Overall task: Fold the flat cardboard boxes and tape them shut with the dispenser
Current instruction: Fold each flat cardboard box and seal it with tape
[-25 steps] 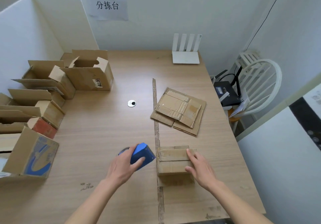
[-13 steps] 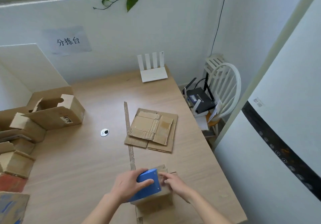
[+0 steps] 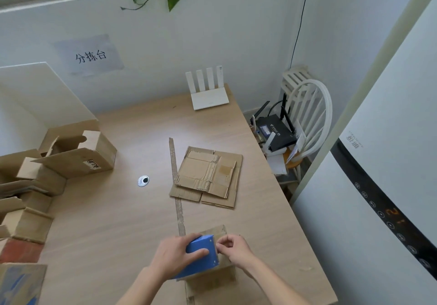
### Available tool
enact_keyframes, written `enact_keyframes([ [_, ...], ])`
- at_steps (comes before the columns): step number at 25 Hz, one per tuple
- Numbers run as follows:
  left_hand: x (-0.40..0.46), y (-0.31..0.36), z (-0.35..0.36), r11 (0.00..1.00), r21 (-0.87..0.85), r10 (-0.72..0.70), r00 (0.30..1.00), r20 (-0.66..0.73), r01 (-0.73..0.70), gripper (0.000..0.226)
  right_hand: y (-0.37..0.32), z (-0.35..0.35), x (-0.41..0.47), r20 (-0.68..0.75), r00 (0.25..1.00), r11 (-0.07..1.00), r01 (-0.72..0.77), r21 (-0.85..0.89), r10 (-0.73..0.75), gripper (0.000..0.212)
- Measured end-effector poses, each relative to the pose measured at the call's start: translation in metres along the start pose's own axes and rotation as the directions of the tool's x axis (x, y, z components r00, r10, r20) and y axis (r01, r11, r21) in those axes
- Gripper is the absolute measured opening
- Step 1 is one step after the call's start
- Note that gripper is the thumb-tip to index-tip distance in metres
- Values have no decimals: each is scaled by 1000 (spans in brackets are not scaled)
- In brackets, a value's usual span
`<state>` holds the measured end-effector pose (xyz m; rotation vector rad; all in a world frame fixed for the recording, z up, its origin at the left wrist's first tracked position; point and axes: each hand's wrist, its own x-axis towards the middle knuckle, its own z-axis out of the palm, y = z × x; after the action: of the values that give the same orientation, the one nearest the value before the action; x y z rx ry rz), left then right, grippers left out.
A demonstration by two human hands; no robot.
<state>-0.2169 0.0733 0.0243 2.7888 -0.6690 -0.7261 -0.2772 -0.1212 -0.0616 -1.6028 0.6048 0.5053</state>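
Blue dispenser (image 3: 201,256) is gripped in your left hand (image 3: 173,256) right on the folded box (image 3: 214,274) at the table's (image 3: 118,222) near edge, your right hand (image 3: 233,249) looks to be pinching the tape end at its mouth, so you're at the taping step, and next it probably needs sticking down and pulling straight across the seam, with the flat boxes (image 3: 208,177) further back waiting.

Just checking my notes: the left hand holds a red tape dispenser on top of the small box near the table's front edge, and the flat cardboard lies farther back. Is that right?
Not quite: the tape dispenser is blue, not red, as the head view shows. The rest stands: the left hand holds it on the small box near the table's front edge, and the flat cardboard lies farther back.
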Motion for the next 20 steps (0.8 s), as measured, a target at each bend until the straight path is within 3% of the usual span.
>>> enact_keyframes([
  [5, 1, -3, 3, 999, 38, 23, 999, -29, -22, 61, -2, 0, -6, -29, 1000, 1000, 3, -25, -4, 6],
  [9, 2, -1, 12, 997, 67, 45, 998, -42, -42, 69, 1, 1, -7, -152, 988, 994, -45, -105, 29, 12],
  [15, 3, -1, 17, 991, 124, 63, 996, -59, -56, 66, 5, -16, -6, -175, 965, 968, -160, 191, 194, 12],
  [20, 10, 8, 18, 977, 203, 75, 996, -52, -63, 69, 3, -20, -4, -167, 954, 958, -220, 185, 251, 14],
])
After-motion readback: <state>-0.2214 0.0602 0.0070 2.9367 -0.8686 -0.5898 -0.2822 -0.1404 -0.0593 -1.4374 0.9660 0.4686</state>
